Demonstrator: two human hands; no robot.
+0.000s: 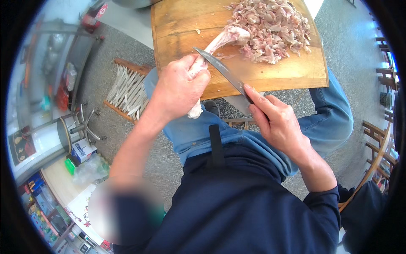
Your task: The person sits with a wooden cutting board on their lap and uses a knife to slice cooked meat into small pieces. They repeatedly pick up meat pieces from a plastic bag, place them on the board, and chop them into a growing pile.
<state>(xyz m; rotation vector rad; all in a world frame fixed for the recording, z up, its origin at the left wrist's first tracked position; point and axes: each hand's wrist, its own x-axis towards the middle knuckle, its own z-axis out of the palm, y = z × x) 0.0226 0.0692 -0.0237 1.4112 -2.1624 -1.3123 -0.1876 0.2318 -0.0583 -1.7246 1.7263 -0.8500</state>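
My left hand (182, 85) is wrapped around the shaft of a long meat bone (219, 40). The bone's far knobbed end rests on a wooden cutting board (184, 25), while its near end sticks out below my fist, past the board's front edge. In my right hand (276, 119) is the handle of a knife (223, 70) with a dark, curved blade. The blade slants up to the left, and its tip lies over the bone just beyond my left fist. A heap of small meat scraps (269, 30) covers the board's far right, touching the bone's far end.
My jean-clad knees flank the board. A low stool with a woven white seat (128, 90) stands to the left on the speckled floor. Farther left are a swivel-chair base (87, 125), a box (83, 150) and a plastic bag (90, 170). Wooden chairs (377, 152) line the right side.
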